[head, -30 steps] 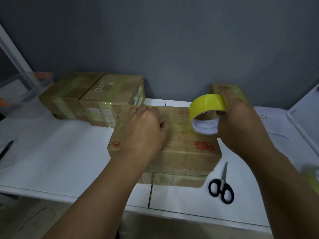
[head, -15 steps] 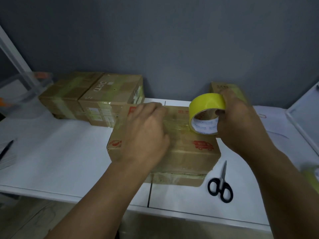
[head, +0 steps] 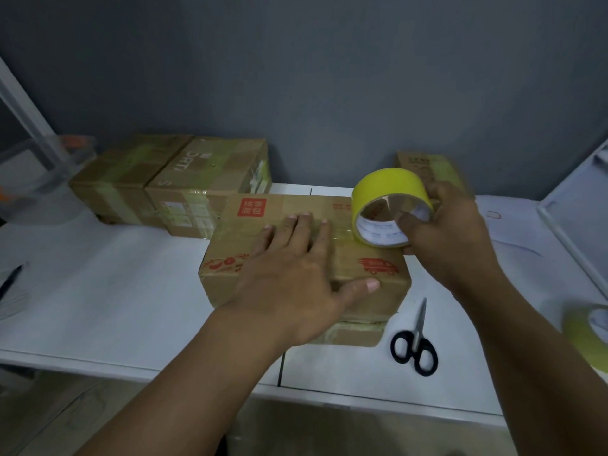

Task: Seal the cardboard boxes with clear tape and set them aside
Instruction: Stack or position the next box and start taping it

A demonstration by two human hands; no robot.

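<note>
Against a grey wall, on the white table (head: 98, 291), the left hand (head: 289, 284) was laid flat with straight fingers (head: 296, 225) on the cardboard box (head: 368, 284), while the tape roll (head: 388, 205) was gripped by the right hand (head: 450, 235) just to their right. The taped line ran left to right, the roll at the box's right end. Scissors (head: 415, 343) lay nearest the right hand; taped boxes (head: 171, 179) were stacked behind to the left.

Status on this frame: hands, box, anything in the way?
Left hand flat on box top, pressing tape. Right hand grips tape roll at box's far right edge. Scissors lie beside box, apart.
</note>
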